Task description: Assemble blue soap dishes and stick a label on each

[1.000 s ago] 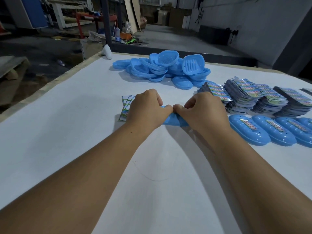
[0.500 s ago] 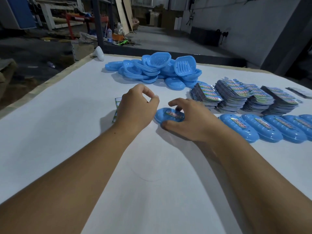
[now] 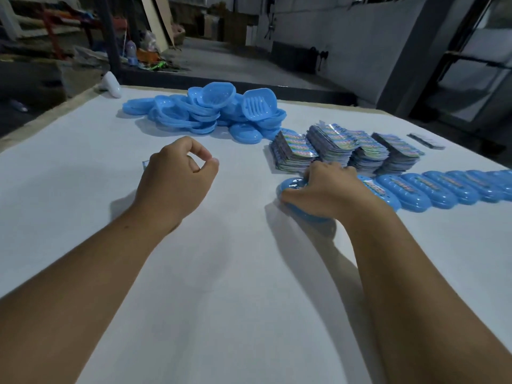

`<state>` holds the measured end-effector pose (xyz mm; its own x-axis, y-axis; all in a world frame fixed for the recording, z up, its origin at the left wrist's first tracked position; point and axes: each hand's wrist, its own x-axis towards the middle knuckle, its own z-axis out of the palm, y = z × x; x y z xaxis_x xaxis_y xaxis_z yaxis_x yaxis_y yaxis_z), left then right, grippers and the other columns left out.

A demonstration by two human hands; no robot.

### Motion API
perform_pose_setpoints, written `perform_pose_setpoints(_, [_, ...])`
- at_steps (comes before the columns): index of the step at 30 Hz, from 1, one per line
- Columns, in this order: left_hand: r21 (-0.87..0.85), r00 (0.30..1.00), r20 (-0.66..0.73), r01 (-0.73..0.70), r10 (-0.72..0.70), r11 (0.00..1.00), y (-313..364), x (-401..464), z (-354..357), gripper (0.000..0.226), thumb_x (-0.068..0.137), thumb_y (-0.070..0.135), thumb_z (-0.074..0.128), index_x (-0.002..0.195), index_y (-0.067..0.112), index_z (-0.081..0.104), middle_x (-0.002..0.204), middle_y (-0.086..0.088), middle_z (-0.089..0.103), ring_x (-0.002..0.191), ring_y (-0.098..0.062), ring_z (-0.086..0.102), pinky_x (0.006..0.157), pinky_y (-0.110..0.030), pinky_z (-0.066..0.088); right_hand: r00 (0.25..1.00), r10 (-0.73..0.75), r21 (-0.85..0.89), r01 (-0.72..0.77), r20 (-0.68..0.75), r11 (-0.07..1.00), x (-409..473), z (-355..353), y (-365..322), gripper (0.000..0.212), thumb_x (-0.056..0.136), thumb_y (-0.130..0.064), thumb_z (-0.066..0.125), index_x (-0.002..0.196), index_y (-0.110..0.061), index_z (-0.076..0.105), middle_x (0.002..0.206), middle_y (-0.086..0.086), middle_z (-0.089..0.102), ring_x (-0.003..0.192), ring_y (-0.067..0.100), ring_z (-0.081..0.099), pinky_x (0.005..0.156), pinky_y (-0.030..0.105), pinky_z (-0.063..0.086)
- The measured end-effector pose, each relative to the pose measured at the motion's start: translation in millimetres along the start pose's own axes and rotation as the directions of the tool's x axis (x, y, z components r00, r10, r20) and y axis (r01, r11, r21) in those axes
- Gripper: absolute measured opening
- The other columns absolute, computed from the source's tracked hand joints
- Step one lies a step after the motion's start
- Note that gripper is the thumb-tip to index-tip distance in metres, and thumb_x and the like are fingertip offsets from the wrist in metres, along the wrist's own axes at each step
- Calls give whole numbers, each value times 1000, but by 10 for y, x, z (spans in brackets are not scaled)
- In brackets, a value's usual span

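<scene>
My right hand (image 3: pixel 324 189) clamps its fingers on a blue soap dish (image 3: pixel 291 185) on the surface (image 3: pixel 221 273), beside the row of labelled dishes (image 3: pixel 443 187). My left hand (image 3: pixel 177 178) hovers, fingers curled together, holding nothing.

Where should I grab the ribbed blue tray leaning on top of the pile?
Probably the top rim, from above, thumb inside the hollow: the ribbed tray leans on the pile, open face toward you, so that edge stands free.

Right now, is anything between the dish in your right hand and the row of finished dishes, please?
Nothing visible does: the right hand grips the soap dish just beside the row of labelled dishes; the label stacks sit behind that path.
</scene>
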<state>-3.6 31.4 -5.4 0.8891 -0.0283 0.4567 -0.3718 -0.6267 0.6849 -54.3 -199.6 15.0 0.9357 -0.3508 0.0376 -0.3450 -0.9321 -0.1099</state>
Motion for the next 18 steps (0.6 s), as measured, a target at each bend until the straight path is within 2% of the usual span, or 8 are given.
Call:
perform_pose_setpoints(4, [-12,1000,-11,1,-1,1000,2,-1,-25,12,93,36,66,90,25,62,50,5,58,58,-13,59,74,-32,48,999,39,59,-38,-8,998,25,-34,74,60,77,-58,59,124,-20,54,129,13,57,124,38,45,101,44,37])
perform_pose_setpoints(7, [-4,1000,-15,-7,7,1000,6,-5,-25,13,94,35,66,93,23,63,55,3,60,58,-13,59,66,-29,44,997,72,104,-70,-19,992,28,-74,160,53,83,-45,64,129,-20,52,132,13,55,126,39,43,101,44,40])
perform_pose_setpoints(10, [0,1000,-8,-15,15,1000,2,-6,-15,13,95,35,66,94,22,63,57,3,60,58,-13,58,59,-24,41,992,123,121,-118,-34,985,47,-105,247,48,85,-31,64,131,-21,53,133,14,51,127,41,41,98,44,42])
perform_pose_setpoints(13, [-8,1000,0,-18,18,1000,-1,1,-18,16,93,37,67,88,22,65,56,4,59,58,-13,57,61,-26,43,989,148,137,-144,-18,980,68,-113,273,43,83,-23,64,125,-21,57,129,13,53,125,41,43,100,46,45])
perform_pose_setpoints(15, [-21,999,24,-26,27,999,-12,2,-38,19,92,41,68,82,24,66,56,6,59,58,-12,56,66,-30,47,991,125,162,-115,-57,980,99,-91,265,35,83,-20,65,117,-16,63,121,12,58,118,38,48,93,42,47])
perform_pose_setpoints(18, [-47,995,72,-69,73,997,4,-19,-36,29,90,48,69,72,25,65,54,8,57,55,-9,53,61,-28,45,987,21,365,40,-162,930,109,-61,203,16,82,-17,68,98,-14,69,86,-3,63,87,21,57,71,30,42])
